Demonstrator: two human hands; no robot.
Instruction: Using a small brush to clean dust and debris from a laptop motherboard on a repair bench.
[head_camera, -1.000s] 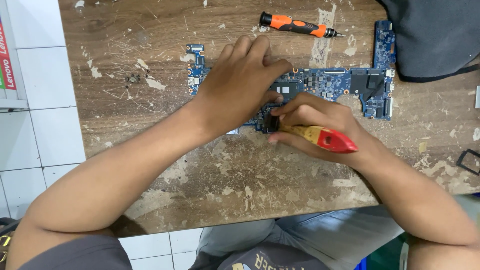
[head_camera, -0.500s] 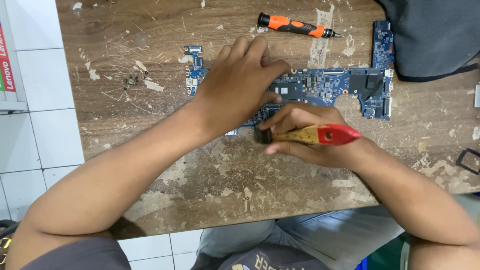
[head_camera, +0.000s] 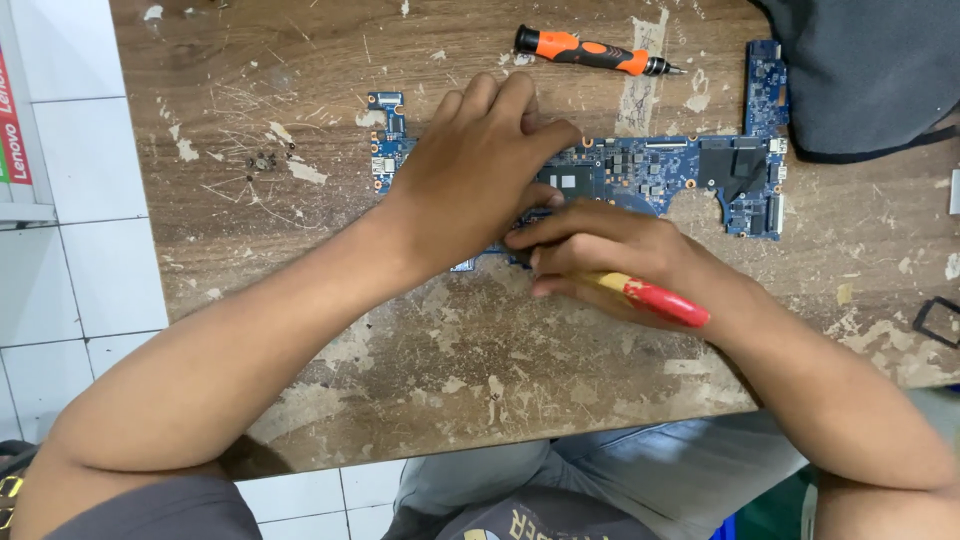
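Note:
A blue circuit board (head_camera: 700, 170) lies flat on a worn wooden table (head_camera: 480, 350). My left hand (head_camera: 480, 170) rests palm down on the board's left half, fingers spread across it. My right hand (head_camera: 610, 260) grips a small brush with a red and yellow handle (head_camera: 655, 297). The brush end points left toward the board's lower edge and is hidden under my fingers. Both hands touch near the middle of the board.
An orange and black screwdriver (head_camera: 590, 52) lies at the table's far edge. A dark grey bag (head_camera: 860, 70) covers the far right corner, over part of the board. Tiny screws (head_camera: 265, 160) sit at the left. A black frame piece (head_camera: 940, 320) lies at the right edge.
My right hand has shifted the brush slightly along the board's lower edge, and the red handle now tilts down to the right. My left hand stays in place.

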